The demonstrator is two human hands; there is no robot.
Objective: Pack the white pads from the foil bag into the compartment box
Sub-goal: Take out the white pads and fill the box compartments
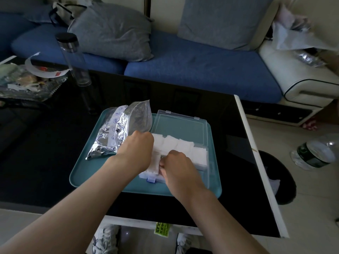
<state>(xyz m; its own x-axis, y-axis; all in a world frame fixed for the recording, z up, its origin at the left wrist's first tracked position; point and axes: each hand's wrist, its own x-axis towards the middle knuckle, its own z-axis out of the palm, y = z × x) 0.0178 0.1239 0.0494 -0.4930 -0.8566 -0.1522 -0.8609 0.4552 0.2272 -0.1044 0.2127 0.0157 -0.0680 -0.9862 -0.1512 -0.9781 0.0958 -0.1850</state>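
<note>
A teal tray is being carried by a black table. On the tray, toward 10 o'clock, a foil bag is lying crumpled, its clear mouth being left agape toward 1 o'clock. From the tray's middle out to 3 o'clock, a clear box is being kept open, its lid being laid flat toward 12 o'clock and a blue clasp showing at 6 o'clock.

White pads are being held in rows in the box; the dividers under them cannot be made out.

At the box's 8 o'clock corner a small stack of pads is being stood on edge between the two hands. It is being pinched along its right side by the curled fingers of the right hand. The left hand is being held knuckles-up against the stack's left side; its fingers are being bent down out of sight, so its grip cannot be told.

A clear bottle with a black cap is being left upright on the table at 10 o'clock, well apart from the tray.
</note>
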